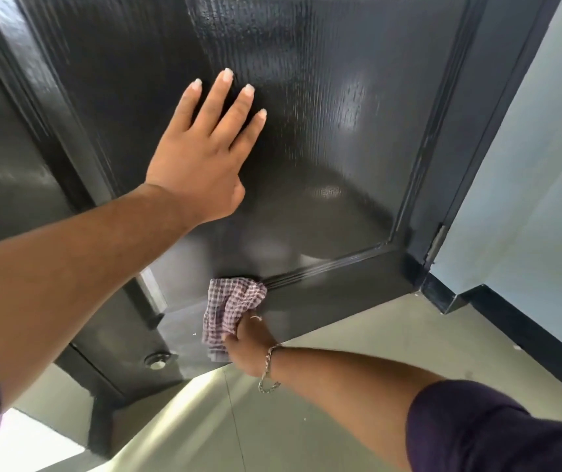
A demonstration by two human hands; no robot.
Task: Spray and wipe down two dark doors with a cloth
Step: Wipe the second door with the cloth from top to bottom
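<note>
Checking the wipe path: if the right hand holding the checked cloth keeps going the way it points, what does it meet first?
Probably the raised moulding at the dark door's panel bottom; the right hand already holds the checked cloth against it.

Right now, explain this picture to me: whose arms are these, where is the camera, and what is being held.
There is no machine here. One picture comes from a camera worn on a person's head, looking forward and down, so the two arms are that person's own. The left hand lies flat with straight fingers against the dark door, seemingly steadying it. The right hand, with a chain bracelet at the wrist, grips a checked cloth and presses it to the moulding near the door's bottom. The panel looks streaked and shiny. Below is a pale floor; a light wall stands to the right.
</note>
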